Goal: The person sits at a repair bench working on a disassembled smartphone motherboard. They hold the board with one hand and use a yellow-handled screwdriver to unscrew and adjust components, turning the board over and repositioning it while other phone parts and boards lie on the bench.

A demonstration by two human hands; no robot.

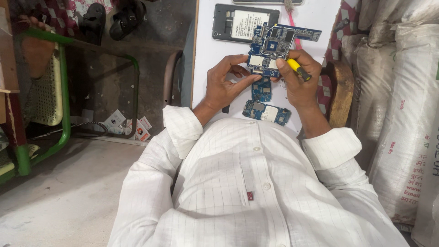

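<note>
My left hand (226, 80) pinches the lower edge of a blue phone circuit board (273, 45) and holds it up over the white table (208, 50). My right hand (299, 77) steadies the board's right side while gripping a yellow-and-black handled tool (299, 70). Two smaller blue boards lie on the table below my hands: one (262, 90) just under my fingers, another (266, 112) nearer my body.
An opened dark phone body (242, 22) lies at the far side of the table, with a pink stick (295, 32) beside it. White sacks (402, 114) stack on the right. A green metal frame (64, 91), sandals (112, 18) and scattered cards (130, 126) sit on the floor at left.
</note>
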